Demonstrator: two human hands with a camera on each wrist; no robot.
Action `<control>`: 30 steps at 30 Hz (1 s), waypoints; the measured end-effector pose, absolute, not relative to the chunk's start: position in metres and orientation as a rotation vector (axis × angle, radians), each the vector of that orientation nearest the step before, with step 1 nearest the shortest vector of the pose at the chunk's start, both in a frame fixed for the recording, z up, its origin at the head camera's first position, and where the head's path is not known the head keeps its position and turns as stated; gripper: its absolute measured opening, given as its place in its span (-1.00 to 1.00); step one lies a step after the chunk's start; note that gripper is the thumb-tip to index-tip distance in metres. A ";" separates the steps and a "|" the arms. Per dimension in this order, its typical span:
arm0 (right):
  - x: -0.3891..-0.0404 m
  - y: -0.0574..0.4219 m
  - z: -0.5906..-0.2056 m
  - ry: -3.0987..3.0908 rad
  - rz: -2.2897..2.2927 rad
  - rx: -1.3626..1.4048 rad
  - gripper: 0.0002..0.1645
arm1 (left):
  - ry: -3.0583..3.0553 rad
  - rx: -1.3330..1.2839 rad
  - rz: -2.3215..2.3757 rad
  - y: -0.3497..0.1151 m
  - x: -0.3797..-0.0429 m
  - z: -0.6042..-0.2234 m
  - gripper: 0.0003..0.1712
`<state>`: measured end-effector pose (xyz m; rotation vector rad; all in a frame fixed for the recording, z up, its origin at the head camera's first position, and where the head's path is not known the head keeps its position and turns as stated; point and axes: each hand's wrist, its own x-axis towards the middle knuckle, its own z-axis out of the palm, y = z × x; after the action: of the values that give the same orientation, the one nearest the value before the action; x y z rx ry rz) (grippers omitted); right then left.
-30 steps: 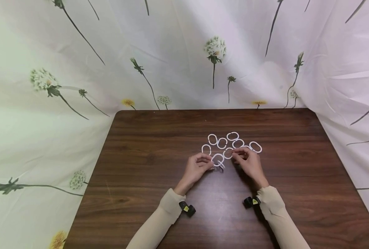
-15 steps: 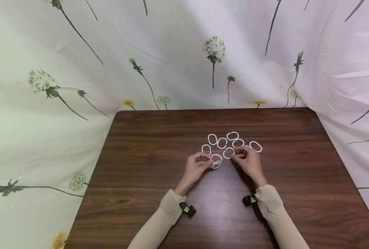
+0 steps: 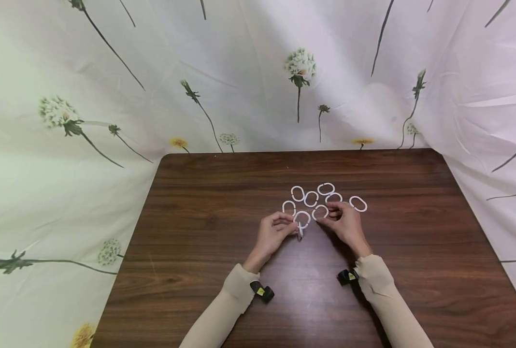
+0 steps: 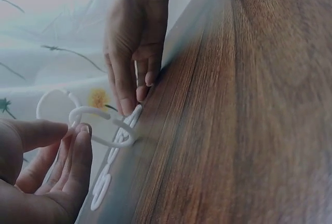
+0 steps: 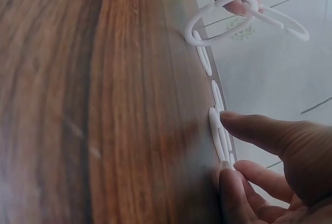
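Observation:
My left hand (image 3: 275,233) pinches a white oval split ring (image 3: 302,211), like a shower curtain ring, between thumb and fingers, just above the table. Linked through it hangs a second white ring (image 4: 93,111), tilted and clear of the hand. My right hand (image 3: 346,226) is low over the table to the right. Its thumb and fingertips lie spread at opposite sides of a flat white ring (image 3: 313,215); how firmly they touch it I cannot tell. In the right wrist view, several white rings (image 5: 214,125) overlap beside those fingertips.
Several more white split rings lie flat beyond the hands, among them a far one (image 3: 326,183) and one at the right (image 3: 365,207). The brown wooden table (image 3: 206,217) ends at a flower-printed white cloth (image 3: 249,72). Dark cameras (image 3: 262,292) sit on both wrists.
The linked ring has swung down below the ring in my left hand. My right thumb has moved a little left and nearer, spreading from the fingers around the flat ring.

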<state>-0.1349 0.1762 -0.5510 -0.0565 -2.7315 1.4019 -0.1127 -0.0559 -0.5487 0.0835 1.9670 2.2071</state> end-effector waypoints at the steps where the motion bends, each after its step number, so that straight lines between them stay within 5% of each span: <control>1: -0.135 0.175 -0.551 -2.733 1.389 -0.051 -0.35 | 1.966 0.083 2.210 -0.056 -0.112 -0.549 -0.72; 30: -0.146 0.172 -0.549 -2.888 1.215 0.033 -0.37 | 2.081 0.067 2.157 -0.055 -0.111 -0.547 -0.72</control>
<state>-0.1463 0.1725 -0.5491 0.0334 -2.8877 1.2151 -0.1114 -0.0545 -0.5473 0.0666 2.0806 2.1573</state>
